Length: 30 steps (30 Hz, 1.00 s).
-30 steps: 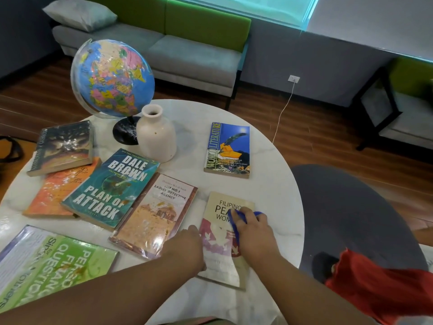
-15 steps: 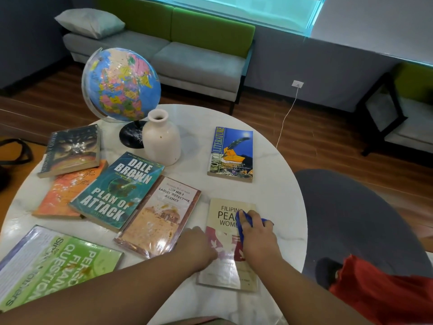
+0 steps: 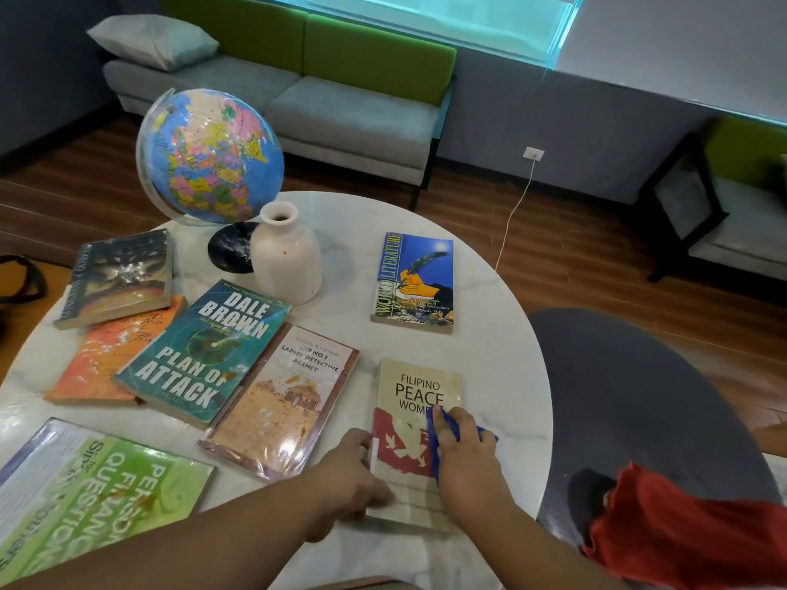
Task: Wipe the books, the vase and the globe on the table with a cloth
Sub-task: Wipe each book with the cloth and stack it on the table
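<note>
Marble table [image 3: 489, 300]: right grip [image 3: 466, 457] clamps cloth [image 3: 435, 445] atop Peace book [image 3: 415, 389]; left grip [image 3: 351, 470] unclear

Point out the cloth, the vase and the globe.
cloth [image 3: 438, 423]: head view, on the visible blue strip.
vase [image 3: 286, 261]: head view, middle of the white body.
globe [image 3: 211, 157]: head view, centre of the sphere.

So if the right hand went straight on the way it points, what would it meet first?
The right hand, holding the blue cloth, would leave the beige Filipino Peace Women book, cross bare white marble table, then probably meet the blue World Literature paperback.
</note>
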Tool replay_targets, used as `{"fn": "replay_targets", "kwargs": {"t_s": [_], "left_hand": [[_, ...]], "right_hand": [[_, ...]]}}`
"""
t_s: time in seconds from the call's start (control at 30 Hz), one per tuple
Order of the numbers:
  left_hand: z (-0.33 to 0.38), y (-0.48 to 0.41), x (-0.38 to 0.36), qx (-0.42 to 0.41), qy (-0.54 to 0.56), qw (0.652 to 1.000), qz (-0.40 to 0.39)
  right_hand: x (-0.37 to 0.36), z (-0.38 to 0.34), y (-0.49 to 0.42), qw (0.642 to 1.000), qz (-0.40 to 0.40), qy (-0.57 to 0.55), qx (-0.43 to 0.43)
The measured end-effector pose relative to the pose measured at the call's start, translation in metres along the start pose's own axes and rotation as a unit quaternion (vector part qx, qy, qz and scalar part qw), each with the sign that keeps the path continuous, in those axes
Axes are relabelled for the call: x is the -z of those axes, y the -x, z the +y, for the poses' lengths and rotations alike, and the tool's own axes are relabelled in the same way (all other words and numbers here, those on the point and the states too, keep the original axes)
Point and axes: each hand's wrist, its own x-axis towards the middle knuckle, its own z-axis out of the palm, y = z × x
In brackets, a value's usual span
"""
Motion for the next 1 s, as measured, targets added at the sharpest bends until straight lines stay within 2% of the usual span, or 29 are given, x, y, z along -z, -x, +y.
{"fn": "replay_targets", "kwargs": {"t_s": [0.1, 0.17, 0.2, 0.33, 0.43, 0.53, 0.7, 0.77, 0.93, 1.0], "left_hand": [[-0.004, 0.002, 0.002, -0.025, 0.067, 0.997, -0.025], [0.003, 0.005, 0.006, -0.079, 0.047, 0.996, 0.008], [0.009, 0.007, 0.008, -0.100, 0.024, 0.994, 0.033], [0.022, 0.007, 0.013, -0.154, -0.114, 0.972, 0.138], [0.025, 0.008, 0.015, -0.189, -0.256, 0.928, 0.196], [0.025, 0.010, 0.013, -0.220, -0.300, 0.899, 0.230], [0.022, 0.010, 0.011, -0.217, -0.308, 0.894, 0.243], [0.021, 0.010, 0.011, -0.219, -0.310, 0.892, 0.248], [0.019, 0.009, 0.011, -0.232, -0.315, 0.886, 0.250], [0.019, 0.010, 0.010, -0.234, -0.318, 0.885, 0.249]], "right_hand": [[0.000, 0.004, 0.002, 0.998, 0.036, -0.055, 0.012], [-0.008, 0.002, 0.010, 0.990, 0.084, -0.083, 0.078], [-0.012, -0.003, 0.015, 0.981, 0.104, -0.121, 0.109], [-0.008, -0.031, 0.027, 0.939, 0.220, -0.137, 0.227], [0.011, -0.044, 0.017, 0.918, 0.234, -0.148, 0.284], [0.034, -0.037, -0.002, 0.910, 0.259, -0.099, 0.307], [0.068, -0.013, -0.041, 0.961, 0.228, -0.059, 0.143], [0.070, -0.014, -0.045, 0.970, 0.207, -0.046, 0.123], [0.050, -0.040, -0.014, 0.947, 0.190, -0.019, 0.259], [0.049, -0.041, -0.010, 0.944, 0.179, -0.011, 0.277]]}}
